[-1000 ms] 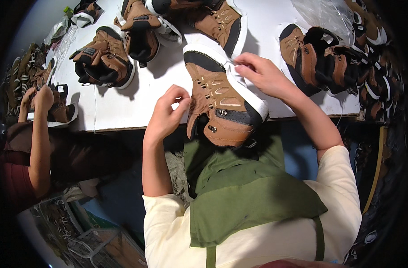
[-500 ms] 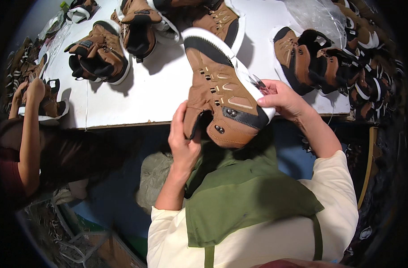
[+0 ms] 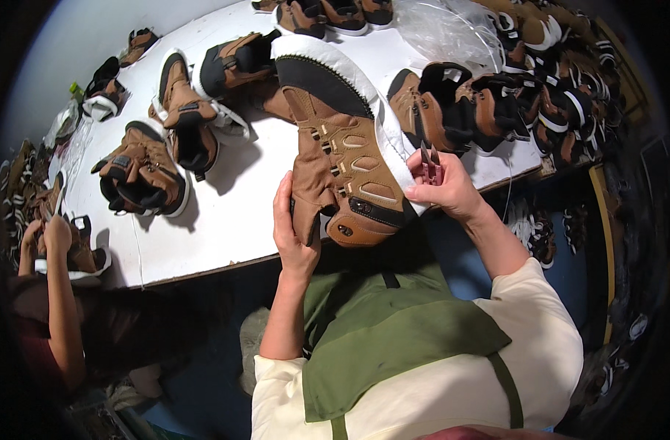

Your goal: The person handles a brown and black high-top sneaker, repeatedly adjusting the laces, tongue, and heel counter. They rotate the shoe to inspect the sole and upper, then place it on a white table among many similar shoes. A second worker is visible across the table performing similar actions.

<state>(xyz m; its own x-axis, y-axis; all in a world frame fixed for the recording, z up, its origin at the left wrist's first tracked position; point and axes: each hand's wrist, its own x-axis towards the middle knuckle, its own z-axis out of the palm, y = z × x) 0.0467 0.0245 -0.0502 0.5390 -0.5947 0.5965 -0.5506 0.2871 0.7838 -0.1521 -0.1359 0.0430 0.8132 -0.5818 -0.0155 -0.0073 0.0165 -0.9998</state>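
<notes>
A brown and black shoe upper [image 3: 368, 150] with white lining along its lower edge is held up over the table's front edge, toe pointing away. My left hand [image 3: 297, 238] is closed on its ankle opening at the near left. With my right hand [image 3: 452, 192] I pinch the white edge near the heel. The same hand has a small pair of thread snips [image 3: 430, 165] tucked in its fingers, blades pointing up and away. Part of my left fingers is hidden behind the upper.
Several more uppers [image 3: 140, 172] stand on the white table [image 3: 225, 220]. At the right lies a heap of uppers [image 3: 562, 110], with clear plastic film [image 3: 452, 33] beside it. To the left, another person's hands [image 3: 56, 235] hold an upper at the table edge.
The upper now stands more upright and sits further left in the picture, with both hands still on it. The snips' blades show more plainly. The whole view has shifted, revealing more of the table's far side.
</notes>
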